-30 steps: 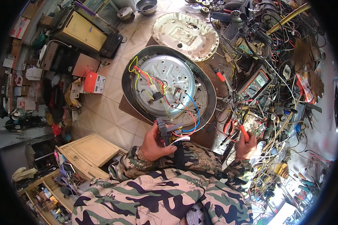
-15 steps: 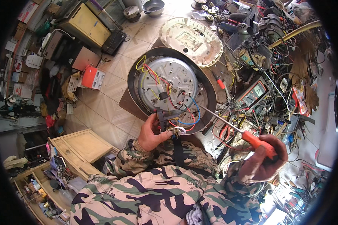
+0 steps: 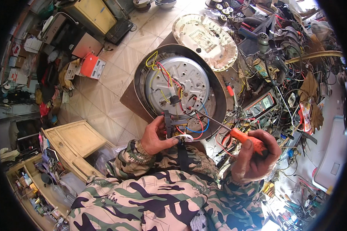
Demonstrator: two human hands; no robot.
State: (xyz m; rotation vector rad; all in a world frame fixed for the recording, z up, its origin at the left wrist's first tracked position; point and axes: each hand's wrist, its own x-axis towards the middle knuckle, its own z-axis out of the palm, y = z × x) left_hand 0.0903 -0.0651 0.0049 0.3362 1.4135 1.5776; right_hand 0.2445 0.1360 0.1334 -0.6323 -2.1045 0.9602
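Observation:
My left hand grips a dark control board assembly wired by red and blue leads to an upturned round appliance base in a dark oval housing. My right hand is wrapped round the orange handle of a long screwdriver. Its thin tip reaches the metal plate near the wire terminals; whether it touches them I cannot tell. Yellow wires loop over the back of the plate.
A white oval cover lies behind the appliance. At right are a multimeter, a red probe and tangled cables and parts. A wooden drawer cabinet stands at lower left, a red box on the tiled floor.
My right hand has risen and swung the screwdriver across from the clutter on the right, its tip now over the metal plate. The view has shifted somewhat; my left hand still holds the board.

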